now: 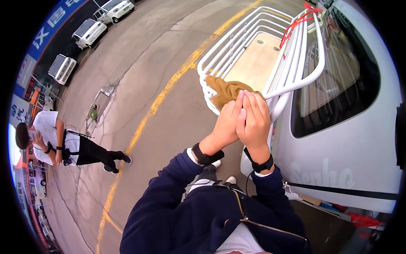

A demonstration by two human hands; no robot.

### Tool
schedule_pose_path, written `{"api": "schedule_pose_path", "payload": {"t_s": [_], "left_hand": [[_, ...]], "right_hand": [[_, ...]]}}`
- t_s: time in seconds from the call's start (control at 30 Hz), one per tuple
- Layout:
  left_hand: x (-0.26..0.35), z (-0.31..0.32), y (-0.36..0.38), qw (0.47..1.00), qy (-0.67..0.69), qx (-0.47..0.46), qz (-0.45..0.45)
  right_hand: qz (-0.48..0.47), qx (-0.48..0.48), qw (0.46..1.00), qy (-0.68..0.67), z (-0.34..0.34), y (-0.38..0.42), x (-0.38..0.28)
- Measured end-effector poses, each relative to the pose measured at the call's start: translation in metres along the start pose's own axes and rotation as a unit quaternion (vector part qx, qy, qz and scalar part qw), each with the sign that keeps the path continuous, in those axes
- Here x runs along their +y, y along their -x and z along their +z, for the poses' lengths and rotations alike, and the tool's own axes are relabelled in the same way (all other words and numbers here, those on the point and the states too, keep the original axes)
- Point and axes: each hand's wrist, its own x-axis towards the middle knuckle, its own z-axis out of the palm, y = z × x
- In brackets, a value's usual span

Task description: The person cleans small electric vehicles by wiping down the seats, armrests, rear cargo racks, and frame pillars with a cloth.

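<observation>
Smooth, silver-grey vehicle body (pixel 321 154) with curved dark glass, beside a carrier (pixel 293 86) of rounded white tubes. Its floor is a flat, pale board (pixel 253 59). A soft, rumpled brown cloth (pixel 230 89) lies folded over the carrier's near corner. The left hand (pixel 229 122) and right hand (pixel 256 120) meet at the cloth's edge, fingers together; whether they grip it cannot be told.

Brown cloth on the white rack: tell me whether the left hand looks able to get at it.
Probably yes: the left hand is at the near edge of the brown cloth, with nothing visible between them. The right hand, close beside it, leaves that side free.
</observation>
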Motion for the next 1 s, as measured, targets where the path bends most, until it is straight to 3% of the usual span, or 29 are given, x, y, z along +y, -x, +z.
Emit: {"api": "schedule_pose_path", "payload": {"t_s": [0.07,0.13,0.33,0.47,0.53,0.6,0.67,0.73,0.8,1.0], "left_hand": [[-0.001,-0.008,0.003,0.999,-0.02,0.028,0.03],[-0.012,-0.006,0.011,0.983,-0.048,0.157,0.083],[-0.03,-0.006,0.011,0.988,-0.013,0.154,0.024],[-0.065,-0.051,-0.026,0.974,-0.084,0.18,0.109],[-0.083,-0.083,-0.051,0.983,-0.052,0.052,0.171],[-0.102,-0.094,-0.066,0.985,0.011,0.066,0.159],[-0.119,-0.099,-0.073,0.981,0.132,-0.006,0.139],[-0.133,-0.097,-0.084,0.968,0.174,0.023,0.178],[-0.141,-0.097,-0.09,0.945,0.248,-0.043,0.209],[-0.156,-0.075,-0.095,0.911,0.29,0.012,0.293]], "right_hand": [[0.005,-0.005,1.0,0.011,0.001,0.0,0.0],[0.017,-0.006,1.0,0.023,0.005,0.0,-0.002],[0.018,-0.04,0.99,0.137,0.015,-0.015,-0.019],[0.015,-0.05,0.99,0.132,0.058,-0.035,-0.034],[0.005,-0.034,0.985,0.167,0.081,-0.049,-0.039],[0.112,-0.085,0.97,0.197,0.101,-0.06,-0.049],[0.109,-0.057,0.968,0.22,0.116,-0.069,-0.051],[0.15,-0.037,0.952,0.265,0.122,-0.072,-0.058],[0.136,-0.009,0.95,0.282,0.126,-0.07,-0.054],[0.107,0.043,0.94,0.323,0.138,-0.061,-0.05]]}}
